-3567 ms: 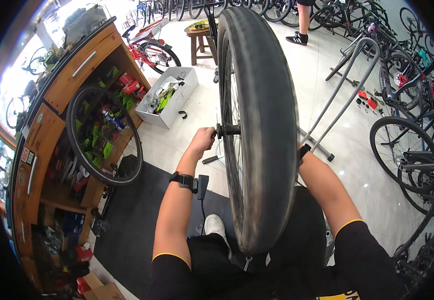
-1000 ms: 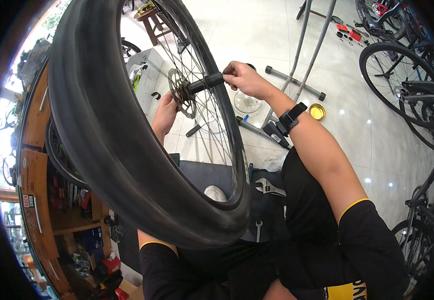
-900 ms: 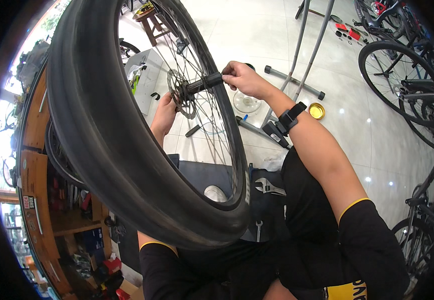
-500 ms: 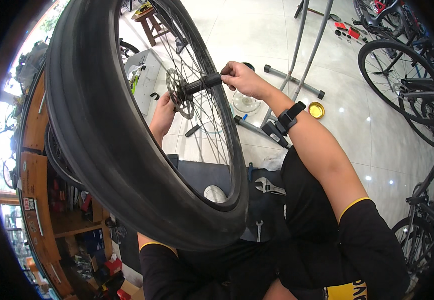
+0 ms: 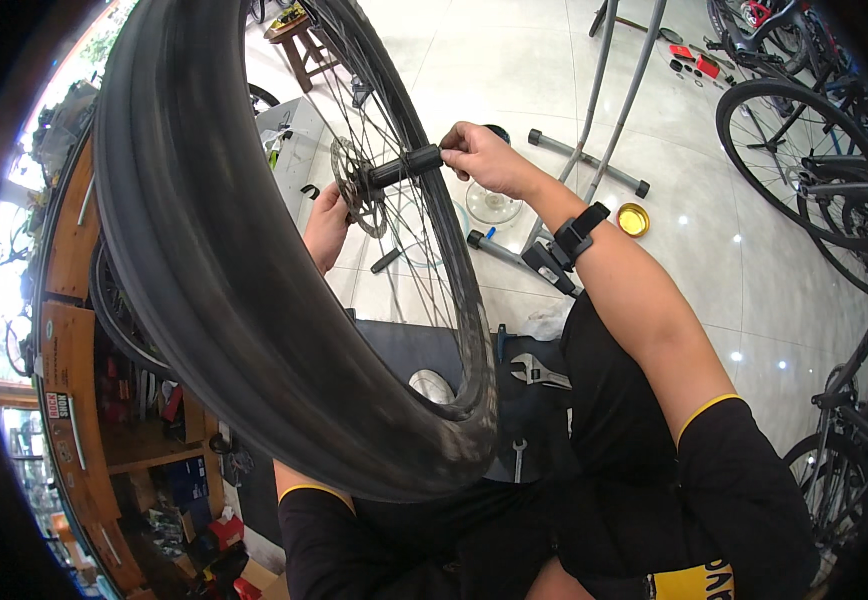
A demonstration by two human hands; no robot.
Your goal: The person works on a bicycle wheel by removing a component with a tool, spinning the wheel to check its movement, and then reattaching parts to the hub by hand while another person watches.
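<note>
A bicycle wheel with a wide black tyre [image 5: 184, 250] stands upright in front of me, tilted, filling the left and middle. My right hand [image 5: 489, 162] pinches the right end of its black hub [image 5: 404, 168]. On the other side, my left hand [image 5: 328, 225] is closed at the hub end beside the disc brake rotor [image 5: 354, 185]; its fingertips are partly hidden by the rotor. The tyre tread looks smeared by motion. Below the wheel, an adjustable wrench [image 5: 540, 372] and a small spanner [image 5: 519, 460] lie on a dark surface across my lap.
A grey-legged stand [image 5: 594, 150] is on the tiled floor ahead, near a yellow round dish [image 5: 633, 220] and a clear round dish [image 5: 494, 203]. Bicycles [image 5: 804, 160] line the right side. A wooden cabinet [image 5: 74, 400] with open shelves is at the left; a wooden stool [image 5: 299, 45] stands far off.
The wheel has turned about its hub: pale smudges now show on the tyre's lower right. Both hands stay at the hub ends, nearly unmoved.
</note>
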